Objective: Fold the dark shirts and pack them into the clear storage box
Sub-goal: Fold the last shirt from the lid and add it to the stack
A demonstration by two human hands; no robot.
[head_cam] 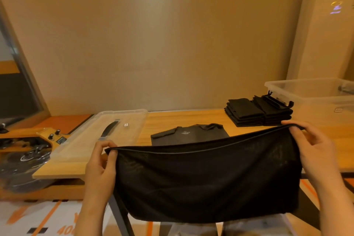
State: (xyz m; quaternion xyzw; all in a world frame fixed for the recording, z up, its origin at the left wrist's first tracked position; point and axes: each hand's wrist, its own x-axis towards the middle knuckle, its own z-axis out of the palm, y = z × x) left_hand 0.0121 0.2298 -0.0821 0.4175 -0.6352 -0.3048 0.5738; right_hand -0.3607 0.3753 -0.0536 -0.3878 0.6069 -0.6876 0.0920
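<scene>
The wooden table (172, 119) lay beyond the left hand (99, 166) and right hand (314, 145). The dark shirt (206, 178) hung stretched between them. The clear storage box (316, 97) and folded shirts (256, 113) sat beyond the right hand. Each hand pinched an upper shirt corner.

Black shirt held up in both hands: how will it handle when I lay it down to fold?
Probably floppy: the thin black shirt sags between the left hand and right hand and hangs limp below. Likely light, since fingertip pinches at its top edge carry it. It should hold a fold, judging by the tidy stacks of folded dark shirts.
</scene>
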